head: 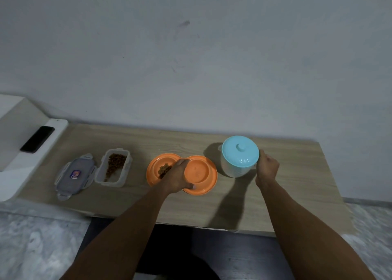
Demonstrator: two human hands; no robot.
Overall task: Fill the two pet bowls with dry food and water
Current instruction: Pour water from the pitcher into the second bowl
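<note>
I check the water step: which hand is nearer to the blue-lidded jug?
Right. The right hand grips the blue-lidded jug at its side; the left hand rests on the orange double bowl.

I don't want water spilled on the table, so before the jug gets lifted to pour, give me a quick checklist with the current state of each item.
1. Dry food in the left bowl of the orange double dish: ok, kibble is visible there.
2. Right bowl free for water: ok, it looks empty.
3. Dish steadied: ok, the left hand rests on its middle and front rim.
4. Grip on the water jug: cannot tell, the right hand is at its right side but the handle is hidden.
5. Blue lid off the jug: not ok, it sits on top.
6. Food container closed: not ok, its lid lies beside it.
</note>
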